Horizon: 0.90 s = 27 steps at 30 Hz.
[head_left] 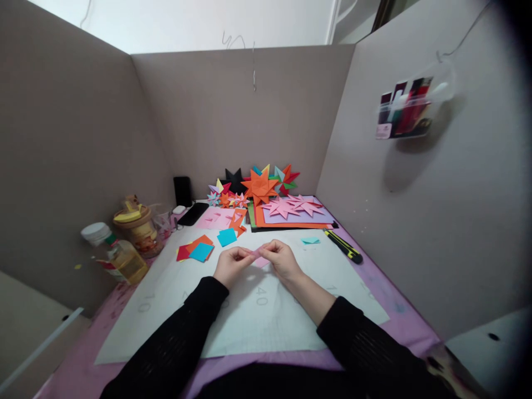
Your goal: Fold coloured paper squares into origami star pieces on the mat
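Between my two hands is a small piece of pink paper [261, 262], held a little above the white sheet [266, 327]. My left hand [234, 265] pinches its left edge between thumb and fingers. The other side is gripped by my right hand [284, 260], also in a pinch. Fingers cover part of the paper, so its folds are hard to make out. Blue paper squares [201, 252] lie left of my hands, one on top of orange and red squares [183, 253]. A folded light-teal paper piece [310, 240] rests to the right.
A black and yellow box cutter [343, 246] lies at the right. Folded paper stars [260, 187] stand at the back, with pink stars [282, 208] on stacked coloured sheets. A phone [193, 214], a bottle [118, 257] and a jar [137, 227] line the left. Grey panels enclose the table.
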Motion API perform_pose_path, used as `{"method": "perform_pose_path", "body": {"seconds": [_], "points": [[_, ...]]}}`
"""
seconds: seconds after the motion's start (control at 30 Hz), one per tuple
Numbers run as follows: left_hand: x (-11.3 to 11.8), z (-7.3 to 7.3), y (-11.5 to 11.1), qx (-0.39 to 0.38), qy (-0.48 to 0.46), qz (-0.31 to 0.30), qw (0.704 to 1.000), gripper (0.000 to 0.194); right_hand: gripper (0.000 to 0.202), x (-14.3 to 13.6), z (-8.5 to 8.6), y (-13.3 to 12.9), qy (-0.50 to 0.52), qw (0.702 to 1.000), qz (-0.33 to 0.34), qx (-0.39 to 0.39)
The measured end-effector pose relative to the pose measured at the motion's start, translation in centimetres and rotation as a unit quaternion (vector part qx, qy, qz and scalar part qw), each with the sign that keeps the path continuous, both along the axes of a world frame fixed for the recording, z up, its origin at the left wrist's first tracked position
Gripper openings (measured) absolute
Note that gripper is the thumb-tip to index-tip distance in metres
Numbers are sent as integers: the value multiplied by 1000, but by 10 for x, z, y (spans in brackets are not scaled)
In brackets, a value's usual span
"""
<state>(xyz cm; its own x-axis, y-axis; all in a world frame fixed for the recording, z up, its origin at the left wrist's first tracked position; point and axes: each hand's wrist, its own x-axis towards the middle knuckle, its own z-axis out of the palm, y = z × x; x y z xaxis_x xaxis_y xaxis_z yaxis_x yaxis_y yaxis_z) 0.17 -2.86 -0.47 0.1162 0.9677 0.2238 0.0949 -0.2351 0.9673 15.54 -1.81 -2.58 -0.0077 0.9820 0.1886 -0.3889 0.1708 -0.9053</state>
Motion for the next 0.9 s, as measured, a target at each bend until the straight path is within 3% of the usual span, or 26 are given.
{"method": "perform_pose_path", "body": {"seconds": [0.57,0.77,0.9], "points": [[2,-6,0,-19,-25,11,999,25,23,-2,2,-1,7,1000,10,0],[-1,-2,0,3,8,37,999,22,23,2,7,-3,-136,990,-10,43],[-4,-1,2,7,4,39,999,20,25,5,8,-2,-114,993,-30,23]]}}
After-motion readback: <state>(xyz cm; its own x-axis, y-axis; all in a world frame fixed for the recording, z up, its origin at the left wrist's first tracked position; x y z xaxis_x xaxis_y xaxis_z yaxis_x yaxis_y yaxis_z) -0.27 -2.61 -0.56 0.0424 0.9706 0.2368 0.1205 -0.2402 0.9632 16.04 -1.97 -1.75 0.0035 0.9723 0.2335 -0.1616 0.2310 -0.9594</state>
